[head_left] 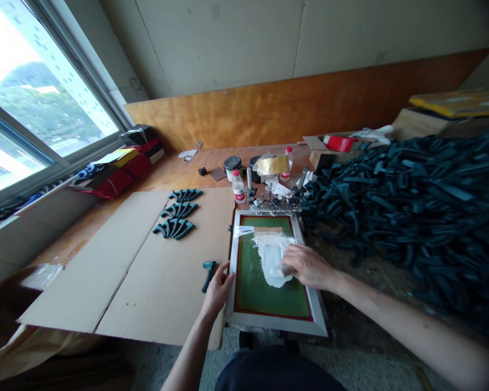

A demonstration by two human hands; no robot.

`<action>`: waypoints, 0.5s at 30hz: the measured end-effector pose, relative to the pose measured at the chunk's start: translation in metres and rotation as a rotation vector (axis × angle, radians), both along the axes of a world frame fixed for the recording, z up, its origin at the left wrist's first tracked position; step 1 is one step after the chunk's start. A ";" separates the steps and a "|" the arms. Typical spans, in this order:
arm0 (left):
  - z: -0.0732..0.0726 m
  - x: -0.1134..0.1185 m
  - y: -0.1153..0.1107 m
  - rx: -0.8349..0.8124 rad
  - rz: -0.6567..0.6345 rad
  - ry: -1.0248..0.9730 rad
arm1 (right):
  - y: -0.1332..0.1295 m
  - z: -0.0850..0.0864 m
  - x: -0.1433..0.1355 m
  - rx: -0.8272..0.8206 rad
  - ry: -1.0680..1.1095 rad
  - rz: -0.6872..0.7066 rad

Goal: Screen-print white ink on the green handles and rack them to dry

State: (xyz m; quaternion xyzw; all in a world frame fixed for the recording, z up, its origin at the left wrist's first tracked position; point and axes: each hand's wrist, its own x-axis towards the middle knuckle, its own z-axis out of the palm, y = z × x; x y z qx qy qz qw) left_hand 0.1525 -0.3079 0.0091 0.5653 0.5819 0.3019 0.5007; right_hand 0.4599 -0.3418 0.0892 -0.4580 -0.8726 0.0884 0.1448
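— While the right hand (pixel 307 266) lies on the mesh of the screen frame (pixel 269 271), what is it doing there?

— It presses down on a squeegee or scraper, I think, fingers curled together over something at the edge of the white ink (pixel 272 258). The tool itself is mostly hidden under the hand, so I cannot name it for sure. The ink sits smeared across the upper middle of the green mesh.

— And the left hand (pixel 218 290)?

— Its fingers close on the frame's left rail, steadying it.

— So which step is this?

— I judge it the ink stroke: paste being dragged across the mesh while the frame lies flat on the counter (pixel 179 163). The next move seems to call for even pressure along the stroke and a firm hold on the rail so the frame does not shift.

— What lies around the frame?

— Just left of it, one dark teal part (pixel 207 274) rests on cardboard sheets (pixel 146 271). Further left and beyond, three neat clusters of the same parts (pixel 178 212). Right of the frame rises a big heap of them (pixel 411 201). Behind the frame stand a clamp hinge (pixel 273 203), small bottles (pixel 238 187) and ink tubs (pixel 233 165).
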 end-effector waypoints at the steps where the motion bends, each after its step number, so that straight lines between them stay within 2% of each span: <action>1: 0.001 0.000 0.000 -0.006 0.012 -0.010 | 0.000 -0.004 -0.003 0.050 0.021 -0.039; 3: 0.002 0.001 0.000 -0.022 0.037 -0.033 | -0.008 -0.016 -0.008 0.143 0.056 -0.060; 5: 0.003 0.001 0.000 -0.040 0.054 -0.053 | -0.020 -0.023 -0.010 0.179 0.072 -0.007; 8: 0.008 0.002 0.000 -0.063 0.053 -0.074 | -0.023 -0.015 -0.007 0.131 0.069 0.033; 11: 0.024 0.001 0.000 -0.093 0.025 -0.119 | 0.010 0.008 -0.006 0.078 0.072 -0.114; 13: 0.045 0.000 0.001 -0.133 0.010 -0.168 | 0.041 0.026 -0.004 0.087 0.055 -0.253; 15: 0.072 -0.001 0.004 -0.165 0.008 -0.219 | 0.067 0.043 0.007 0.126 0.035 -0.358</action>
